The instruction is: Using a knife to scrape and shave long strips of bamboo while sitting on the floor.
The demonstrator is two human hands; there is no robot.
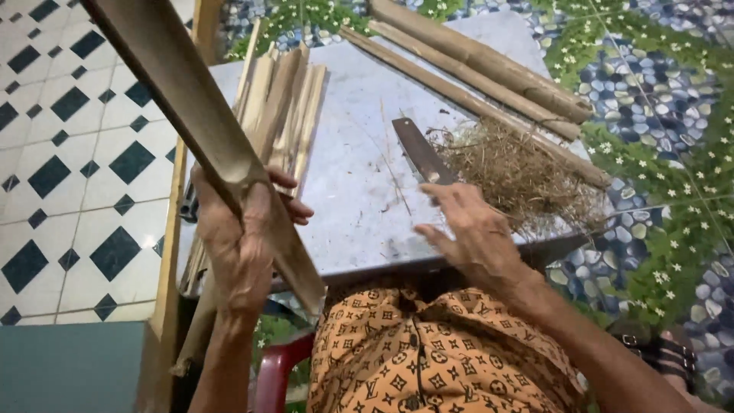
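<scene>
My left hand (243, 229) grips a long split bamboo slat (183, 99) that runs from the upper left down toward my lap. My right hand (472, 229) lies over the handle of a broad-bladed knife (419, 150) resting on the grey table top (359, 191); the handle is hidden under the fingers, and I cannot tell whether they close on it. A heap of fine bamboo shavings (520, 180) lies just right of the knife. A bundle of split bamboo strips (283, 107) sits on the table's left side.
Three long bamboo poles (489, 69) lie diagonally across the table's far right. A wooden post (172, 252) stands at the table's left edge. Black-and-white tiles cover the floor on the left, a pebble-and-flower pattern on the right. A red chair (271, 375) is under me.
</scene>
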